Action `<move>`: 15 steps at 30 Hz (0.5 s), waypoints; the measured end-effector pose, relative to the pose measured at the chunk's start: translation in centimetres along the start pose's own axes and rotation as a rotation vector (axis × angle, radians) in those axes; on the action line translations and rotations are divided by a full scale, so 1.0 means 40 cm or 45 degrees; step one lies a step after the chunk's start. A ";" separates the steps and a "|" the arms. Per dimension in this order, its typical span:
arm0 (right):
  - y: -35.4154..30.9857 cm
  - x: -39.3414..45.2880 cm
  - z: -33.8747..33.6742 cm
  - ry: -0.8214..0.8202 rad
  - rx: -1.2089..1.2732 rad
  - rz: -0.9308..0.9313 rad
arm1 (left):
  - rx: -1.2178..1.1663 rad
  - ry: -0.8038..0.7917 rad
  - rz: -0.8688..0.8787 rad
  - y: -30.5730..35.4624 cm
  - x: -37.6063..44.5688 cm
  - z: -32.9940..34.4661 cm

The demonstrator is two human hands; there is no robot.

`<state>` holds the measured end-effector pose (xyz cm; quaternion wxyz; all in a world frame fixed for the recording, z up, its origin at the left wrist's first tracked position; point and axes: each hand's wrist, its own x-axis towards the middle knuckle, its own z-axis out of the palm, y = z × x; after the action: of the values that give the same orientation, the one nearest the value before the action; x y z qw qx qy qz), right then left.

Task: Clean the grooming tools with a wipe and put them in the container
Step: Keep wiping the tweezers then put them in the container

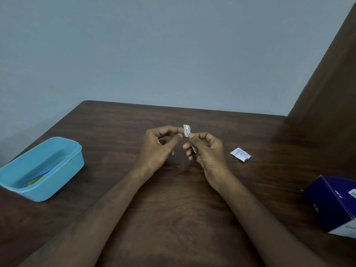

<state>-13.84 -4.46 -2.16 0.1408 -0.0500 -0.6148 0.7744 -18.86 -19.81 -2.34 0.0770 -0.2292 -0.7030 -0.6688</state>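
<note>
Head view: left hand pinches wipe; right hand grips clipper; sachet print unreadable.

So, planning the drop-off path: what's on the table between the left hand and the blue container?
Head view: only bare table between left hand and blue container.

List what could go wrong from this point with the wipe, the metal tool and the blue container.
1. The left hand only pinches the small wipe by its edge, so it may slip off the metal tool in the right hand.
2. The blue container sits far left, near the table edge; a careless drop-in could nudge it off.
3. The torn sachet could be swept away.
</note>
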 end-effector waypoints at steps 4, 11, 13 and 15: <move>0.003 -0.002 -0.001 -0.021 -0.003 -0.006 | -0.001 -0.025 -0.002 -0.008 0.002 -0.003; 0.008 -0.011 -0.005 0.003 -0.245 -0.237 | 0.014 -0.023 -0.004 -0.018 0.006 -0.004; 0.015 -0.009 -0.006 0.028 -0.386 -0.335 | 0.029 -0.053 -0.014 -0.020 0.006 -0.006; 0.020 -0.008 -0.006 0.040 -0.464 -0.388 | 0.047 -0.065 -0.021 -0.019 0.006 -0.007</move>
<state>-13.58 -4.50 -3.00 0.2542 0.0069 -0.7427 0.6195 -19.43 -20.02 -2.89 0.0577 -0.2391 -0.7189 -0.6502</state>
